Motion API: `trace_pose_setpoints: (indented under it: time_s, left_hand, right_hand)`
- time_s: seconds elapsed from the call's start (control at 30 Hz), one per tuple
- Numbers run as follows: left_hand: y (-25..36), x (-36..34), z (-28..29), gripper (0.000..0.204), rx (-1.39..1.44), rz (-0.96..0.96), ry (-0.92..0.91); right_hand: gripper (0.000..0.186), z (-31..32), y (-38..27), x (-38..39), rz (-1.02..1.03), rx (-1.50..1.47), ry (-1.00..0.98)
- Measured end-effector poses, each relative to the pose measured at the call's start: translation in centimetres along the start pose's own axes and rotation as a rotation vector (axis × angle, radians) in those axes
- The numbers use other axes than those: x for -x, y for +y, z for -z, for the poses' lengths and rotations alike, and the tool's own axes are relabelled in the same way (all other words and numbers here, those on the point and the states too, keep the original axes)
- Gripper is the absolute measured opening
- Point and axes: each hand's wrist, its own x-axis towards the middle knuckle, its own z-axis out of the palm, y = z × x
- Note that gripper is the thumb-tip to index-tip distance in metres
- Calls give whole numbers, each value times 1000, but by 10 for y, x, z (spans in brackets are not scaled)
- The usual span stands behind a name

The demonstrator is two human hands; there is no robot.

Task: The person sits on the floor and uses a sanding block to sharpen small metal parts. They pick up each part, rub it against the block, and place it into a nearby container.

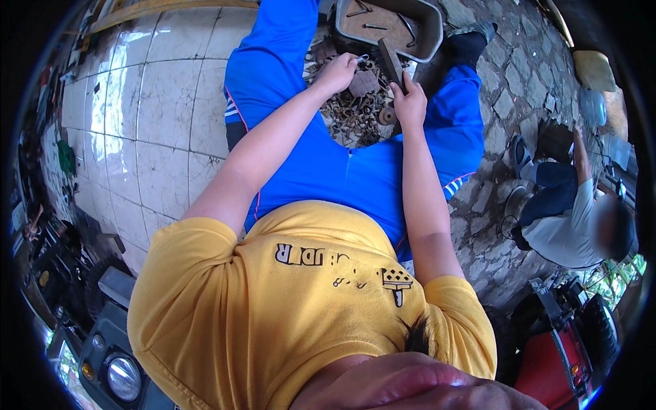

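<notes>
My left hand (pixel 335 74) is closed, its fingertips pinching a small shiny metal piece (pixel 362 59) whose exact kind I cannot make out. In my right hand (pixel 411 102) is a flat, dark bar (pixel 389 60), gripped near its lower end and pointing up and away. Both hands are above a heap of small rusty metal parts (pixel 352 117) between my legs. Among the parts lie a round washer-like disc (pixel 387 115) and a brownish flat block (pixel 364 83). The bar's far end overlaps the near edge of a rectangular tray (pixel 436 41).
A few slim metal tools (pixel 374 26) lie in the tray. Pale tiles (pixel 164 109) cover the left floor, uneven stone paving (pixel 509 89) the right. Another person (pixel 567 225) sits at the right. Vehicles, one with a round headlight (pixel 124 378), stand at lower left and right.
</notes>
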Motion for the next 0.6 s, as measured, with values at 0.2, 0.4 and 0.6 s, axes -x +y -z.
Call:
trace_pose_setpoints:
  time_s: [0.2,0.4,0.6]
  left_hand:
    - [2,0,1,40,-57,34,-11]
    - [0,1,0,40,35,18,-11]
    - [9,3,4,39,81,152,-67]
  right_hand:
    - [57,4,-11,6,8,5,-91]
    - [58,4,-11,8,37,-148,36]
    - [57,-7,5,4,-70,-37,123]
